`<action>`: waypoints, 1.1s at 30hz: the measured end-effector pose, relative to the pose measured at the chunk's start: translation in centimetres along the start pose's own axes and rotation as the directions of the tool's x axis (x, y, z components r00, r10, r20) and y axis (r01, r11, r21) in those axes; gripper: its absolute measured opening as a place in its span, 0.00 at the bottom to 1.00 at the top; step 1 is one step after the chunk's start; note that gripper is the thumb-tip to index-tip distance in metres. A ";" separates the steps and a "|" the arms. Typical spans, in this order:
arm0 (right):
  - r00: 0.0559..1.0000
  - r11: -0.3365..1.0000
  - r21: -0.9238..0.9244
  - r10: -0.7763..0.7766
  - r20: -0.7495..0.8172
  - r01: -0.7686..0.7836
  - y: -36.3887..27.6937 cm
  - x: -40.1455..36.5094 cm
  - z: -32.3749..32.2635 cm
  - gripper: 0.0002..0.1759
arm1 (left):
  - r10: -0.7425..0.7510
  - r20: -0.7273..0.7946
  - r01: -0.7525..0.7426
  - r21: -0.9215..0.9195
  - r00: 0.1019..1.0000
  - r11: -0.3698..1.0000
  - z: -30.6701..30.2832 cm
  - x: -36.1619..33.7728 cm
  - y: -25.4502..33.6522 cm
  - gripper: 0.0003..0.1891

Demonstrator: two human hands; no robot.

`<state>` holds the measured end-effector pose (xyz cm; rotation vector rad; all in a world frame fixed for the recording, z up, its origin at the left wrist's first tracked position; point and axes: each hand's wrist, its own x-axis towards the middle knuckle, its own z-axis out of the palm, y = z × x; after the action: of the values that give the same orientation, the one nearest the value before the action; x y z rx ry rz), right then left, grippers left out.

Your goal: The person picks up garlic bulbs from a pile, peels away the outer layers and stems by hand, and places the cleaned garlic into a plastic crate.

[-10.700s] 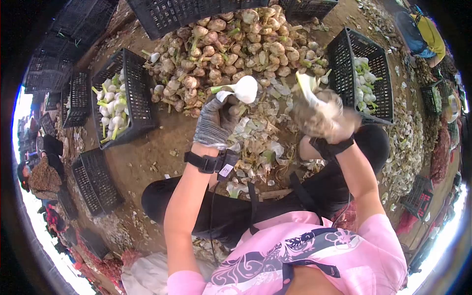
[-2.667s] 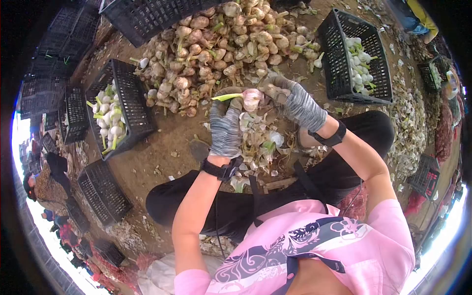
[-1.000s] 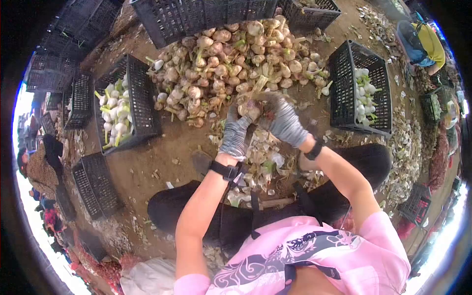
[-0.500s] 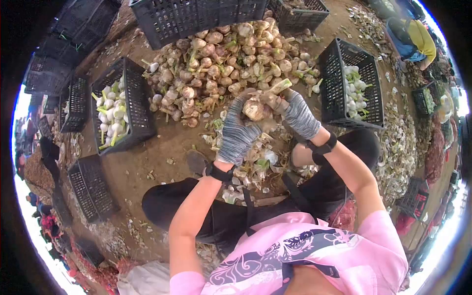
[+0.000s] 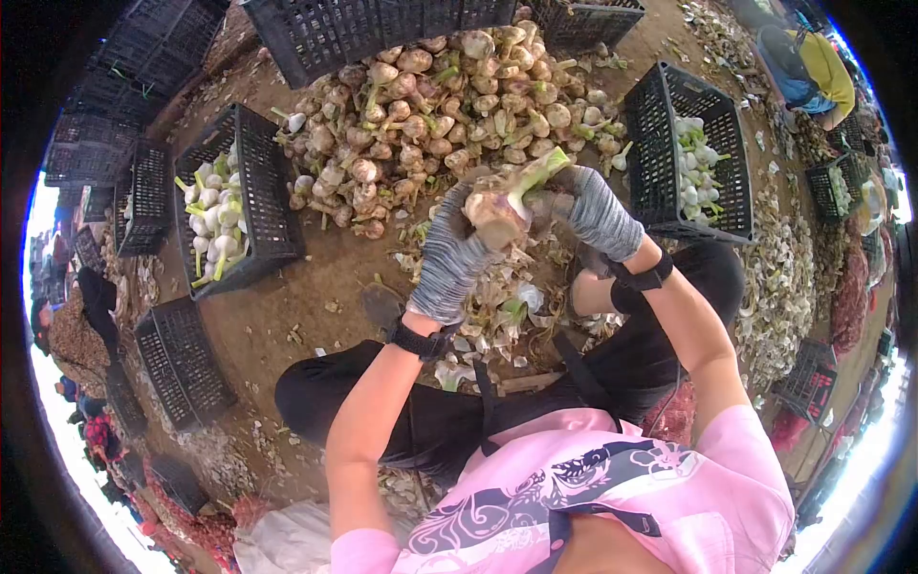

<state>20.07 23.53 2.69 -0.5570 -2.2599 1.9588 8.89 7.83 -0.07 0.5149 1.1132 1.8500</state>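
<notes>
A garlic bulb (image 5: 494,212) with soil-brown outer skin and a short green stem is gripped in my left hand (image 5: 447,256), which wears a grey knit glove with dark fingertips. White flesh shows bare near the base of the stem. My right hand (image 5: 598,215), gloved the same way, has its fingers bent against the bulb's right side by the stem, pinching its outer skin; the fingertips are blurred. Just beyond both hands lies a large heap of unpeeled garlic (image 5: 421,124). Under them, peeled skins and scraps (image 5: 502,316) cover the ground between my legs.
Black crates of cleaned white garlic stand at left (image 5: 263,182) and right (image 5: 660,143). Another black crate (image 5: 373,38) sits behind the heap, and a further crate (image 5: 182,364) is at lower left. A person in yellow (image 5: 822,81) is at the upper right.
The bulb has tilted, its root end turning toward me and its stem pointing up to the right. White flesh now shows by the stem. My right hand has shifted slightly right.
</notes>
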 end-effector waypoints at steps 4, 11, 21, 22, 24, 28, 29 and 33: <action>1.000 1.000 -0.013 -0.013 -0.015 0.013 1.2 -0.6 1.5 0.13 | -0.477 -0.101 0.380 -0.472 0.873 0.796 -0.7 0.2 0.4 0.21; 0.997 0.995 -0.064 -0.073 -0.020 0.071 2.8 -0.8 2.6 0.09 | -0.638 -0.051 0.584 -0.354 0.768 0.731 -2.0 -0.1 0.6 0.18; 0.910 0.908 -0.294 -0.363 -0.202 0.297 2.0 -0.6 4.4 0.20 | 0.078 -0.258 0.040 0.423 0.963 0.905 0.2 -0.1 0.0 0.11; 0.955 0.969 -0.120 -0.234 -0.185 0.214 1.6 -1.0 4.2 0.19 | 0.070 -0.240 0.044 0.438 0.968 0.898 -0.1 0.0 0.2 0.10; 0.977 0.990 0.035 -0.128 -0.169 0.136 2.0 -1.3 3.3 0.17 | 0.120 -0.153 -0.022 0.526 0.981 0.850 -0.6 0.2 0.9 0.08; 0.973 0.904 0.406 -0.045 -0.226 0.136 3.6 -0.6 2.1 0.10 | -0.017 -0.081 0.052 0.447 0.997 0.893 -1.1 0.2 2.7 0.07; 0.973 0.722 0.665 -0.047 -0.227 0.190 3.3 -0.3 1.9 0.08 | -0.022 -0.080 0.056 0.446 0.997 0.893 -1.5 0.3 3.0 0.07; 0.914 0.321 0.900 0.369 0.168 -0.295 1.8 0.3 0.4 0.07 | -0.018 0.205 -0.055 0.346 0.979 0.937 -1.9 0.6 3.8 0.08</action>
<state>20.08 23.41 0.79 -0.9070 -0.6527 2.8632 5.40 6.62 2.19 0.9039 1.3041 1.5753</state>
